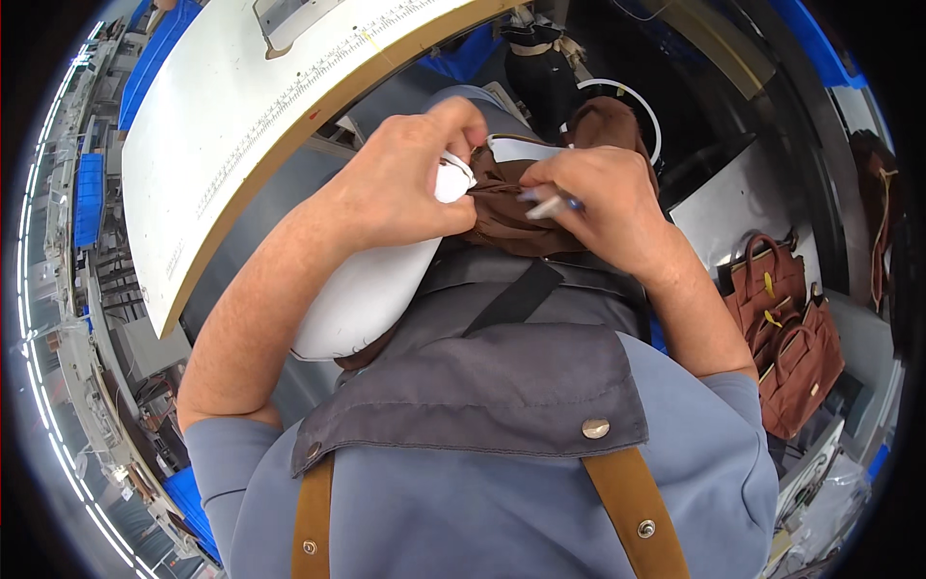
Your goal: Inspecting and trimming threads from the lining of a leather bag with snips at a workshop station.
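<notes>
Over my lap lies a piece of brown fabric (516, 227), bunched and folded. My left hand (386, 183) is closed on its left edge, thumb and fingers pinching the fabric together with a white lining (371, 294) that hangs down over my lap. From the right, my right hand (617, 198) has thumb and forefinger pressed at a fold of the fabric. A slim pale tool (548, 206) is held in the curled fingers of that hand; motion smears it, so its kind cannot be made out. More brown material (603, 125) bulges beyond the right hand.
A white worktable (174, 193) with a printed ruler scale curves along the left and front. Brown handbags (796, 357) stand at the right. A blue bin (89, 198) is at far left. Behind the fabric is a white ring-shaped rim (659, 130).
</notes>
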The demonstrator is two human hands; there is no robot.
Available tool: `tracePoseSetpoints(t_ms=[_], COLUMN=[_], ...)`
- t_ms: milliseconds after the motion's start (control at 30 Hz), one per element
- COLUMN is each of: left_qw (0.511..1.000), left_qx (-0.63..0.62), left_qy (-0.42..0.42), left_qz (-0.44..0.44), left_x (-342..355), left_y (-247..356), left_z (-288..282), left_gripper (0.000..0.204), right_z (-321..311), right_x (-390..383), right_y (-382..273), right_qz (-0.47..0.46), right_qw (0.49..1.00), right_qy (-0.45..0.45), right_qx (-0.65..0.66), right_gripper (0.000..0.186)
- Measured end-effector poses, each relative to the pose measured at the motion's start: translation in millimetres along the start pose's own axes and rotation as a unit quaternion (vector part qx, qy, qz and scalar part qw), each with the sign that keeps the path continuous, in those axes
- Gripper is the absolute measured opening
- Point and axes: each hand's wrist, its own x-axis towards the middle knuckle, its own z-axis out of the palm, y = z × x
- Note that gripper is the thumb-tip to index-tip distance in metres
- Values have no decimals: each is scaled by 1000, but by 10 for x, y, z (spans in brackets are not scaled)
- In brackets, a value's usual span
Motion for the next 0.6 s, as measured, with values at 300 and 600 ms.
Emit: tracePoseSetpoints(t_ms=[300, 600], left_qw=[953, 949], left_qx=[48, -6], left_qy=[298, 315], left_qz=[-2, 10], left_x=[-299, -371], left_y=[208, -82], left_z=[-373, 68], left_gripper=[28, 34], right_z=[-125, 236], right_x=[452, 645], right_y=[-213, -198], right_qz=[-185, 56], right_qw=[957, 960], right_qy=[140, 42], right_qx=[-177, 270], right_gripper=[15, 21])
